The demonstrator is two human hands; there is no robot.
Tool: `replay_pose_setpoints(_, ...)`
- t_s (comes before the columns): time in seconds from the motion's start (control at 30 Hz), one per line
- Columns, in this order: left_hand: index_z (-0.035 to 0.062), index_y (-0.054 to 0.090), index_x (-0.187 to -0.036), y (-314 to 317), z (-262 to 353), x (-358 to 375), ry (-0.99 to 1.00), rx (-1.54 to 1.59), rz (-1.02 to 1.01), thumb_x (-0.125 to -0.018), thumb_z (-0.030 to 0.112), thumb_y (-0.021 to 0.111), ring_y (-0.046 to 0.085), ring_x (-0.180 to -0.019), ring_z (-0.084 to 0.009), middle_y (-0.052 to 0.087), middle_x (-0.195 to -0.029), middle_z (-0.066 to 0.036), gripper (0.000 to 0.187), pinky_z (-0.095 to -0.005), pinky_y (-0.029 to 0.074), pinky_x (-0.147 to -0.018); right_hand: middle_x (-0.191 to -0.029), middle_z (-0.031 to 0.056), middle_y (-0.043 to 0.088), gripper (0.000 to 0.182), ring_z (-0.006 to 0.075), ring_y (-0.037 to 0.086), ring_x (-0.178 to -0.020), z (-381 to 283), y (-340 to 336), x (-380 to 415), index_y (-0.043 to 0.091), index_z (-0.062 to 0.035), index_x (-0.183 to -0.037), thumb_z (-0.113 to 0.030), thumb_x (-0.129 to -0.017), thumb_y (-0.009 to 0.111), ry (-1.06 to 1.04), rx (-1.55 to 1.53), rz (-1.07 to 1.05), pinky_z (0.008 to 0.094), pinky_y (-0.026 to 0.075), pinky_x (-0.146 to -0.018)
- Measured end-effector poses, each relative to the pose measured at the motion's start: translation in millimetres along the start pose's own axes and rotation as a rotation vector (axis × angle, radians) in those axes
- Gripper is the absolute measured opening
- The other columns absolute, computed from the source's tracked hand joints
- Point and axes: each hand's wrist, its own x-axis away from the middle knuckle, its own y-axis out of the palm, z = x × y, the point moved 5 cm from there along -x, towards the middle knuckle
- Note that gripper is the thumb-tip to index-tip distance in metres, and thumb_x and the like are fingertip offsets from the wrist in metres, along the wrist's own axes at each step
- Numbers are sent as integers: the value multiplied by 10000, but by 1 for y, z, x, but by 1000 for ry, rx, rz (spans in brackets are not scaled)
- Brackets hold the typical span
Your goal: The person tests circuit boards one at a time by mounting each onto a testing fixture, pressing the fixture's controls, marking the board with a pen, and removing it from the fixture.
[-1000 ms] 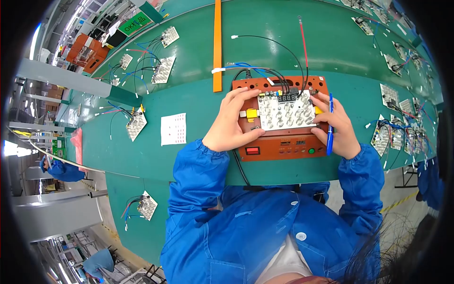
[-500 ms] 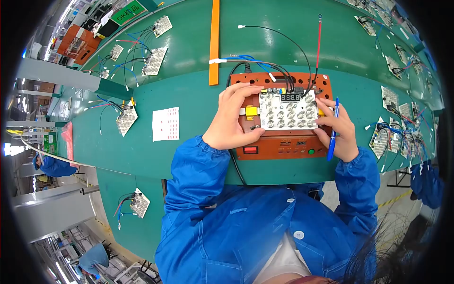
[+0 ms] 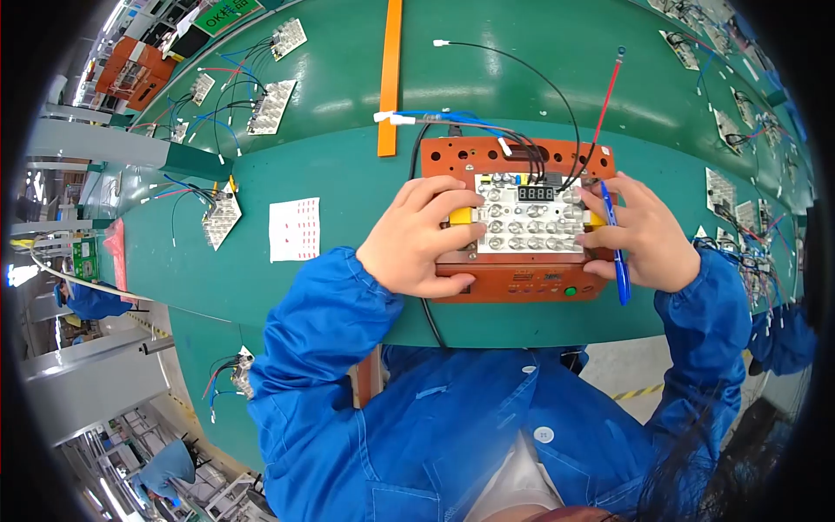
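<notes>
A white circuit board (image 3: 531, 233) with rows of round, clear-topped parts and a small digit display (image 3: 536, 194) lies on an orange-brown test box (image 3: 513, 283). My left hand (image 3: 417, 233) is open at its left side. Its fingers are spread over a yellow block (image 3: 461, 216), the tips at the board's edge, and the thumb lies lower on the box. At the right edge, my right hand (image 3: 652, 230) holds a blue pen (image 3: 620, 261) between its fingers. Those fingertips reach the other yellow block (image 3: 595, 219). Black, blue and red wires (image 3: 602, 109) run from the board's top.
A sheet with red marks (image 3: 295, 230) lies left on the green table. Beyond the box is an orange strip (image 3: 390, 78). More wired boards lie left (image 3: 223, 217) and right (image 3: 720, 190). A black cable (image 3: 430, 322) runs down past the box's left side.
Both hands have shifted from holding the board's sides outward onto the yellow blocks. The left thumb has moved down over the box's red switch, and the right hand still has the pen.
</notes>
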Motion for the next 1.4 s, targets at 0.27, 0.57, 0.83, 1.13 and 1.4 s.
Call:
replay_pose_setpoints(0.27, 139, 643, -1259, 9, 5, 29, -3, -71, 51, -619, 445, 899, 426, -1356, -399, 508, -1438, -138, 754, -535, 364, -1101, -1384, 175, 626, 426, 440, 517, -1298, -6, 13, 21, 732, -99, -1048, -179, -657, 880, 105, -46, 203, 571, 395, -1109)
replay_pose_setpoints(0.57, 56, 377, -1488, 36, -15, 54, -287, 144, 450, -685, 380, 894, 362, -1412, -451, 343, -1542, -266, 1008, -525, 316, -1161, -1536, 278, 430, 424, 367, 468, -1390, 4, 97, 59, 480, 39, -1410, -145, -1030, 443, 416, -533, 1149, 456, 306, -1196)
replay_pose_setpoints(0.83, 55, 370, -1499, 42, -15, 57, -331, 200, 413, -735, 334, 837, 324, -1438, -462, 280, -1579, -276, 937, -516, 292, -1183, -1436, 187, 546, 453, 247, 519, -1328, 16, 104, 63, 504, 61, -1422, -112, -1005, 476, 548, -656, 1024, 344, 369, -1133)
replay_pose_setpoints(1.13, 86, 375, -1513, 43, -13, 62, -357, 192, 408, -771, 330, 816, 347, -1425, -438, 322, -1568, -245, 897, -510, 295, -1179, -1335, 159, 610, 398, 206, 577, -1219, 23, 114, 68, 542, 43, -1386, -111, -1022, 497, 581, -720, 1024, 317, 429, -1064)
replay_pose_setpoints(1.4, 95, 395, -1508, 40, -11, 62, -361, 199, 433, -782, 338, 812, 345, -1429, -432, 323, -1564, -239, 872, -504, 292, -1184, -1307, 168, 627, 373, 205, 598, -1187, 19, 114, 68, 531, 44, -1377, -123, -1046, 490, 550, -777, 1031, 317, 443, -1046)
